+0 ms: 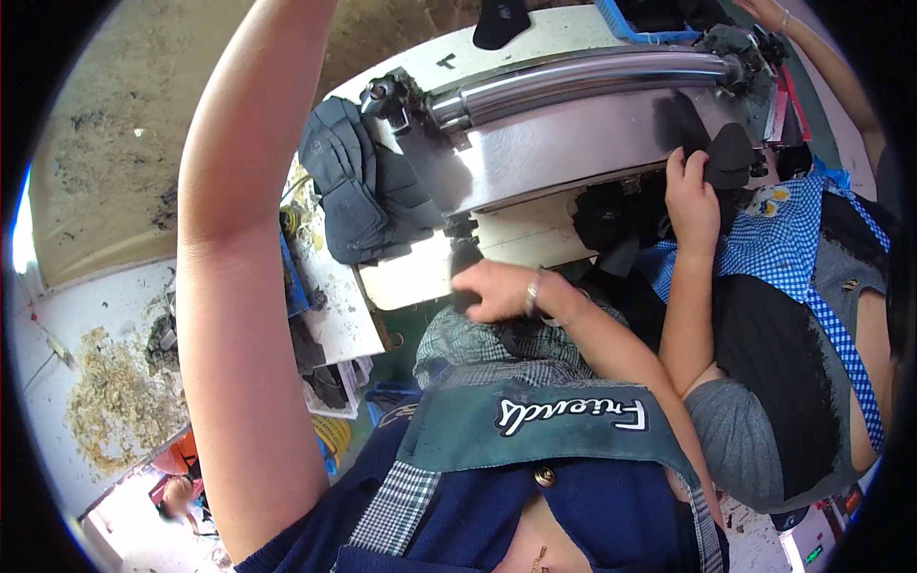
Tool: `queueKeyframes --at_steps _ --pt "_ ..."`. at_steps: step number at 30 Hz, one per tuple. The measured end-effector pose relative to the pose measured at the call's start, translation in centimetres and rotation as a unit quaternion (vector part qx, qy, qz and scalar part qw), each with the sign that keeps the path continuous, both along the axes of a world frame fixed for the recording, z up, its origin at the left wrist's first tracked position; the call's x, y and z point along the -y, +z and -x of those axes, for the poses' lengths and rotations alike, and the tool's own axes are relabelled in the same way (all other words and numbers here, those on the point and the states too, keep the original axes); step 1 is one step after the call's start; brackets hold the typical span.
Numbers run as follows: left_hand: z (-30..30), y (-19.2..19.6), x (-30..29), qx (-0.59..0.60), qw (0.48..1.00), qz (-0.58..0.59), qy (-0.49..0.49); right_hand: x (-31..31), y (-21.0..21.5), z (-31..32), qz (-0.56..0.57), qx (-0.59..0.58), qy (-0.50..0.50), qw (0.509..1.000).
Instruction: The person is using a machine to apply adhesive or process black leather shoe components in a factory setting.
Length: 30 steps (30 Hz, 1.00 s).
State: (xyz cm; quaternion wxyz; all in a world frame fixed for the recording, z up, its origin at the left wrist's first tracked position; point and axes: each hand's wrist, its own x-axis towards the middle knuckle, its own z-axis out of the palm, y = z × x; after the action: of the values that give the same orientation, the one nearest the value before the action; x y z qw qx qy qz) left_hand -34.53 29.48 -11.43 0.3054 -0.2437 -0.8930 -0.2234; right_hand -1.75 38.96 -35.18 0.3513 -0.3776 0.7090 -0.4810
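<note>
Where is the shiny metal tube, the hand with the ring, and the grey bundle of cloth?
shiny metal tube (592, 81), head view, middle of the tube.
right hand (501, 291), head view, back of the hand.
grey cloth bundle (358, 181), head view, centre fold.

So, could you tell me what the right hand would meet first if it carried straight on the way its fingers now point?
The right hand points left. Probably the dark knob below the metal machine comes first, just at the fingertips; beyond lies the bundled dark cloth. Depth is unclear, so it may already touch.

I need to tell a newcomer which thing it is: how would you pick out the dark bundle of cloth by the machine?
Find the big shiny metal machine with its long roller. At its left end, a crumpled dark grey-blue cloth bundle lies on the white table. It alone is soft, folded fabric.
</note>
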Motion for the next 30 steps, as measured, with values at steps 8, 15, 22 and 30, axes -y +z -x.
queueKeyframes --at_steps 8,15,22,30 --pt "0.7 -12.5 -2.0 0.341 0.921 0.113 -0.150 -9.7 11.8 1.2 0.236 0.156 -0.402 0.871" --pt "-2.5 -18.6 -6.5 0.561 0.804 0.142 -0.138 -15.2 5.4 3.8 -0.059 0.044 -0.538 0.840" --pt "-3.4 -19.2 -7.6 0.597 0.787 0.087 -0.128 -15.8 4.5 10.5 -0.163 -0.125 -0.612 0.764" --pt "-0.9 -9.1 -6.8 0.461 0.856 0.117 -0.201 -14.7 4.1 6.1 -0.114 -0.003 -0.616 0.779"
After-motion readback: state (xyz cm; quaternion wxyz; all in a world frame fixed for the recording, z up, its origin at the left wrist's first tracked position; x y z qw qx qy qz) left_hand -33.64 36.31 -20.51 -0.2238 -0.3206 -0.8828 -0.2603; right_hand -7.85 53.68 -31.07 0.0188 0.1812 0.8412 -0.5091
